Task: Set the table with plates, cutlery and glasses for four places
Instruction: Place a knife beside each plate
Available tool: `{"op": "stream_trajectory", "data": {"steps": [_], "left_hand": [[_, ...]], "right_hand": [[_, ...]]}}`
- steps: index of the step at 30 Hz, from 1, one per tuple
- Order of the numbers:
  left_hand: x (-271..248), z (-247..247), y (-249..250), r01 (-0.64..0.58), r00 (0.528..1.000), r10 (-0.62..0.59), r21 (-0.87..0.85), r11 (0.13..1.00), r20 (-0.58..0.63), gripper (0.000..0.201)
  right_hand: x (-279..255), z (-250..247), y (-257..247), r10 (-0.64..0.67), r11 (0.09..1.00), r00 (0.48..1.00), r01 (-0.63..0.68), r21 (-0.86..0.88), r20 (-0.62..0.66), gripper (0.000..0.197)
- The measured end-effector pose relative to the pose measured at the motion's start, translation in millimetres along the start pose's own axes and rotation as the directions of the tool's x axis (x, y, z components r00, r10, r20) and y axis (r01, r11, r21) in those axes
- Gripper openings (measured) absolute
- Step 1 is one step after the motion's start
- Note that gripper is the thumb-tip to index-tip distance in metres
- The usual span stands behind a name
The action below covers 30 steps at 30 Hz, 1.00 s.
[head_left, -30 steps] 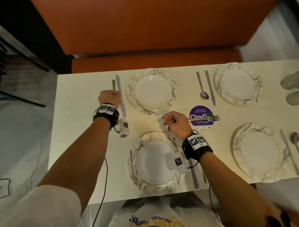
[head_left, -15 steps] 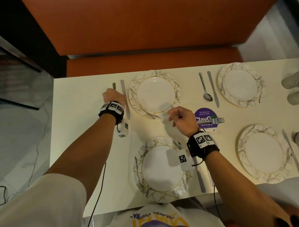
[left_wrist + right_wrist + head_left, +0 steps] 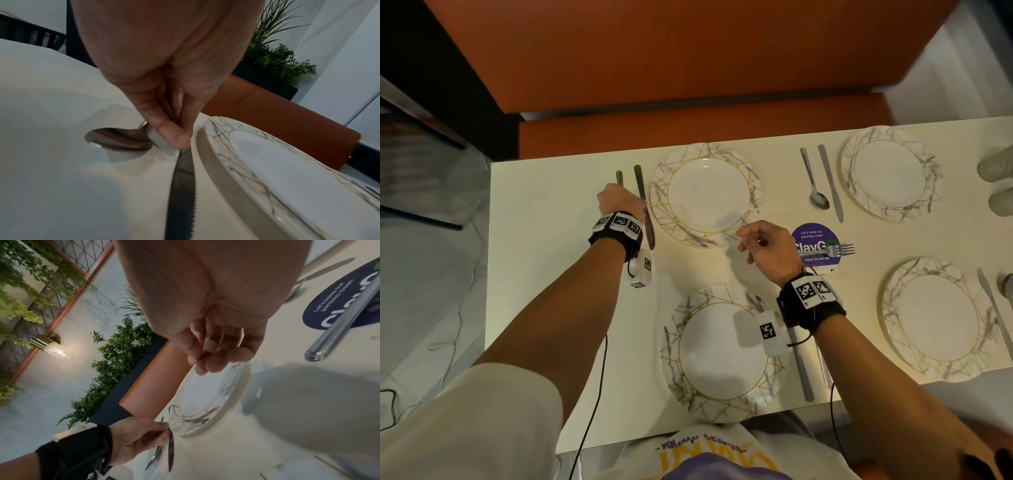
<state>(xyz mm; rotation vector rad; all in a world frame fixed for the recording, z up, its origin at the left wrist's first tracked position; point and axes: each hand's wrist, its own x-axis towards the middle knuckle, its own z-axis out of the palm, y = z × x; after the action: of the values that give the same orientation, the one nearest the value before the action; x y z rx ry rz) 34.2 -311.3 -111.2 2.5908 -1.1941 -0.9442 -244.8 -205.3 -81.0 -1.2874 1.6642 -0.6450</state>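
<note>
left hand (image 3: 164,68) fingers pinch serrated steel knife (image 3: 180,186) | right hand (image 3: 767,250) fingers loosely curled, empty | round marbled plate (image 3: 705,195)

Bare cream tabletop (image 3: 544,260) left of far-left marble-pattern plate (image 3: 705,195), narrow gap btwn plate & steel knife (image 3: 643,202), centre strip blocked by purple round sticker (image 3: 813,245) w/ fork (image 3: 832,249).

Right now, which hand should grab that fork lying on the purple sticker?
Right. The right hand hovers empty just beside the fork handle, while the left hand is across the far plate, pinching the knife.
</note>
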Motion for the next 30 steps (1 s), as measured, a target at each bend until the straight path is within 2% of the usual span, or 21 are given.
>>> {"op": "stream_trajectory", "data": {"steps": [6,10,12,17,21,24,27,30], "left_hand": [[9.0,5.5,-4.7,0.033,0.999,-0.033,0.016,0.999,0.021,0.033],[9.9,6.9,-8.0,0.022,0.997,-0.027,-0.067,0.997,-0.067,0.034],[-5.1,4.0,-2.8,-0.029,0.993,0.017,-0.095,0.995,-0.121,0.028],[-70.9,12.2,20.5,-0.252,0.95,0.23,-0.081,0.964,-0.211,0.019],[-120.8,45.2,48.8,-0.361,0.931,0.346,-0.141,0.922,-0.115,0.01],[-156.1,81.0,71.4,-0.43,0.901,0.434,-0.19,0.883,-0.022,0.006],[-184.1,117.5,92.3,-0.482,0.862,0.504,-0.213,0.85,0.062,0.01],[-200.2,153.9,108.5,-0.522,0.823,0.55,-0.192,0.831,0.143,0.005]], "right_hand": [[-3.5,-3.1,6.1,-0.006,1.0,1.0,0.006,0.004,-0.007,0.018],[-6.7,-10.5,11.8,0.006,1.0,1.0,-0.006,0.008,-0.007,0.019],[-8.6,-16.9,14.9,0.005,1.0,1.0,-0.005,0.013,-0.015,0.02],[-11.5,-47.7,34.1,0.0,1.0,0.997,0.001,0.016,-0.078,0.022],[-13.8,-85.7,53.4,0.02,1.0,0.988,-0.023,-0.015,-0.154,0.019],[-12.3,-117.8,69.6,0.014,0.981,0.975,-0.057,-0.186,-0.224,0.015],[-3.0,-146.6,87.9,0.055,0.952,0.97,-0.123,-0.279,-0.238,0.014],[9.5,-167.1,105.2,0.143,0.92,0.96,-0.219,-0.325,-0.242,0.031]]}}
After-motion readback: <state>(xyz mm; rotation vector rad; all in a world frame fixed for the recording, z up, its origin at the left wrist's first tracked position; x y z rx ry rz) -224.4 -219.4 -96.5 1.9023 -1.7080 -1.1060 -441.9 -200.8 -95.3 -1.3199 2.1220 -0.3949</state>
